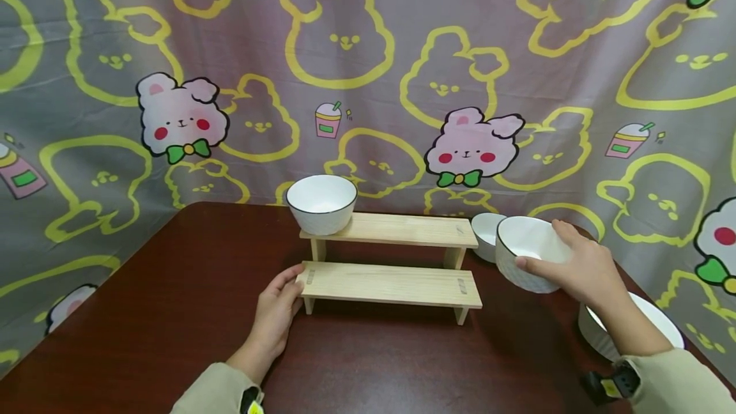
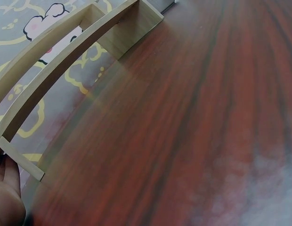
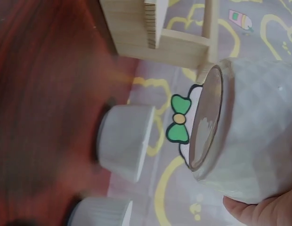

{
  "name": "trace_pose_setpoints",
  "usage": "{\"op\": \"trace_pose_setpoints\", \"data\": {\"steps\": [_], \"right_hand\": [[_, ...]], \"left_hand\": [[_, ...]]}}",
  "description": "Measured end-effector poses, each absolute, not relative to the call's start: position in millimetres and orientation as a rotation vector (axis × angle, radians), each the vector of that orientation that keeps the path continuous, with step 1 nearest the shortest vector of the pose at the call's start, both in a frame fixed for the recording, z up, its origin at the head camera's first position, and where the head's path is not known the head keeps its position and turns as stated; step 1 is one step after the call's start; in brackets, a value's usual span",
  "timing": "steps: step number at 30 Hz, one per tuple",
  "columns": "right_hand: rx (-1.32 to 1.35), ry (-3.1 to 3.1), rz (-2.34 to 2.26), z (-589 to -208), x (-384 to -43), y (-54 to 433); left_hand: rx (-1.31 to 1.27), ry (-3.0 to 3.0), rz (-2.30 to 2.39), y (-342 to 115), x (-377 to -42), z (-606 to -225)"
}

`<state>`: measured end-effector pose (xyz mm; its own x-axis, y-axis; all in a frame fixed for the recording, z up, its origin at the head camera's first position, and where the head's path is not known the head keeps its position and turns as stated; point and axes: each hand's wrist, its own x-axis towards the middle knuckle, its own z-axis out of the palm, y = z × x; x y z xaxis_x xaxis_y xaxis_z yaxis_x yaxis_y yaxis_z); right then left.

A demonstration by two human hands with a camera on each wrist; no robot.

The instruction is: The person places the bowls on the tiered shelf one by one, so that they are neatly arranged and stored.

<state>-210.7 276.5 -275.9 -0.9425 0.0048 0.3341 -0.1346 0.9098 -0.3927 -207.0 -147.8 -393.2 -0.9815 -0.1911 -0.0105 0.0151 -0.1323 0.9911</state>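
A two-tier wooden rack [image 1: 391, 283] stands on the table. My left hand [image 1: 273, 315] holds the left end of its lower board; in the left wrist view, only part of that hand [image 2: 8, 197] shows, by the rack's leg. Off the rack's right end, my right hand [image 1: 595, 273] grips a white bowl [image 1: 517, 270] by its rim, thumb toward the inside, with the bowl raised and slightly tilted. Its textured side and base fill much of the right wrist view [image 3: 259, 127]. Another white bowl [image 1: 322, 213], dark-rimmed, sits upright on the upper board's left end.
A smaller white bowl [image 1: 485, 241] rests on the table [image 1: 172, 299] behind the held bowl. A wide white bowl [image 1: 595, 334] stands near the right edge, partly hidden by my right forearm. A patterned curtain [image 1: 368, 101] hangs behind the table.
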Motion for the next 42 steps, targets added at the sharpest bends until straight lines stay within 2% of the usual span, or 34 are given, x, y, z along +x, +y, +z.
{"op": "trace_pose_setpoints", "data": {"steps": [30, 42], "right_hand": [[0.212, -2.722, 0.591, -227, -216, 238], [0.245, -2.721, 0.741, -219, -222, 216]], "left_hand": [[0.205, -1.943, -2.256, -147, -206, -392], [0.199, -1.958, -2.252, -146, -206, -393]]}}
